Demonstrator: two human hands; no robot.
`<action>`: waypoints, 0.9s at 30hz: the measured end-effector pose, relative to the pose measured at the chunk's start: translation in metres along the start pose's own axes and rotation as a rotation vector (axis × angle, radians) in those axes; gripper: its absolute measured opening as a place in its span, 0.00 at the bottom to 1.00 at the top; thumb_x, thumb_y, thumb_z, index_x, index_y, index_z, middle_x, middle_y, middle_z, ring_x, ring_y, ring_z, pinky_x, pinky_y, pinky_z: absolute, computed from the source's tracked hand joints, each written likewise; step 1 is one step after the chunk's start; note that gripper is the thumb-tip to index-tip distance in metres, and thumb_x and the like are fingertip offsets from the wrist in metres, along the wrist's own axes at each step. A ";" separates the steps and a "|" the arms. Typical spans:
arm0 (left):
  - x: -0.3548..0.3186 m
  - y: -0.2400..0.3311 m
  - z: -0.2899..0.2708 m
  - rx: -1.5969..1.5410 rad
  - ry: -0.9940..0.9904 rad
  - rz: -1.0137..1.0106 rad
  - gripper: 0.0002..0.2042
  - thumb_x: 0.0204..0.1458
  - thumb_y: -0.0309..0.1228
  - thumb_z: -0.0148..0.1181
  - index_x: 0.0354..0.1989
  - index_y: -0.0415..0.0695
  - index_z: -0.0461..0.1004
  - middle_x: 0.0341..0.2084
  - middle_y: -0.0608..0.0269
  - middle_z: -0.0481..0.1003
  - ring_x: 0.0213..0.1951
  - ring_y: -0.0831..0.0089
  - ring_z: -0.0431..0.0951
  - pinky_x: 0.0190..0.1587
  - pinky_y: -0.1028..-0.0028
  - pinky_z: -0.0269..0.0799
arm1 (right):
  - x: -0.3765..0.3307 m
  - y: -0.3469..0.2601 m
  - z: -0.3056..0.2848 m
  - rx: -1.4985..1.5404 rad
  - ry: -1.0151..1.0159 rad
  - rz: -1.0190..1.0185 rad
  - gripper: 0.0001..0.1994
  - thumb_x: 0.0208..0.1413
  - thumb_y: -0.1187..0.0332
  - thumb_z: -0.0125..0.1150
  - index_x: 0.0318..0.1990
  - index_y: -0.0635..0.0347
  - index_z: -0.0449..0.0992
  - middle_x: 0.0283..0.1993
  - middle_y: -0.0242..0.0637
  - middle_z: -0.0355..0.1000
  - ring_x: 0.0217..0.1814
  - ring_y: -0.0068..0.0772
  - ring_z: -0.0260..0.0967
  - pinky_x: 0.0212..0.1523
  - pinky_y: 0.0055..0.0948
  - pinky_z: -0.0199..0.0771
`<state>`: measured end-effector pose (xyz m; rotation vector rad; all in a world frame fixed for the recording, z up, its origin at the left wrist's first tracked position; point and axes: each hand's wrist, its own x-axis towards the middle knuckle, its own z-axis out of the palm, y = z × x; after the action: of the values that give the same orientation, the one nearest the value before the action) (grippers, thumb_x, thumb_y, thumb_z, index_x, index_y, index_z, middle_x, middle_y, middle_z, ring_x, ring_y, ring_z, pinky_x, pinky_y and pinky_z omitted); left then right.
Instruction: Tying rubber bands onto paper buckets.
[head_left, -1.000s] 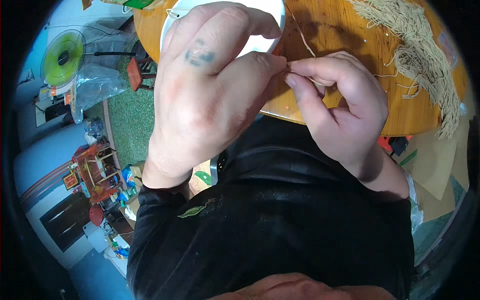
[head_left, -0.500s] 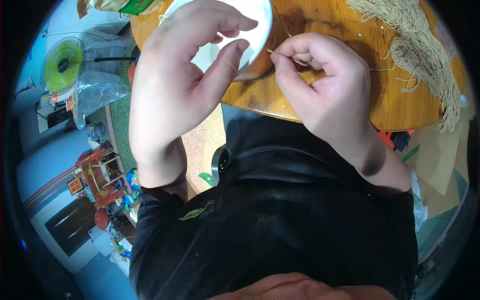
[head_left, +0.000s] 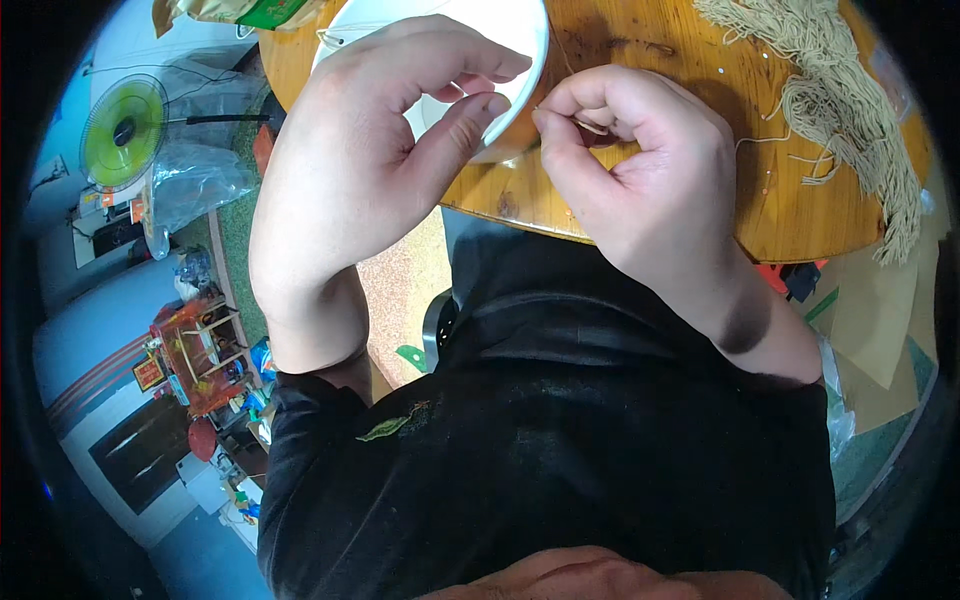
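My left hand [head_left: 375,140] is over the near side of a white bucket [head_left: 515,35]. Its thumb and index finger are apart, with nothing visible between them; the other fingers are curled and partly hidden. To the right of the bucket, my right hand [head_left: 650,150] pinches a thin beige cord [head_left: 592,127] between thumb and index finger, and a short bit of it shows by the curled fingers. A thick bundle of the same beige cords [head_left: 870,130] lies at the right of the wooden table, some strands trailing toward my right hand.
The round wooden table [head_left: 810,220] has small white specks on it. A green and tan package [head_left: 250,12] lies at the far left. Beyond the table's left edge stands a green fan [head_left: 124,132], with clear plastic bags [head_left: 195,190] near it. Cardboard [head_left: 870,330] leans at the right.
My left hand has shifted slightly down, its thumb and index finger now a little closer together. My right hand has moved slightly left, still pinching the cord.
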<state>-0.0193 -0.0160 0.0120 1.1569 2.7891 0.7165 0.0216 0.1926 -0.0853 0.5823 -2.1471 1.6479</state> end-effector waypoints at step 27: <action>-0.004 0.001 0.005 0.037 0.121 0.044 0.08 0.55 0.13 0.64 0.42 0.36 0.79 0.40 0.55 0.80 0.39 0.64 0.83 0.43 0.71 0.78 | 0.005 0.010 -0.005 1.226 0.379 0.367 0.09 0.68 0.84 0.59 0.50 0.62 0.76 0.53 0.46 0.80 0.63 0.44 0.80 0.68 0.41 0.79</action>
<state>-0.0149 -0.0163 0.0069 1.2243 2.8957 0.7658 0.0125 0.1996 -0.0894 0.1066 -0.8116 2.9027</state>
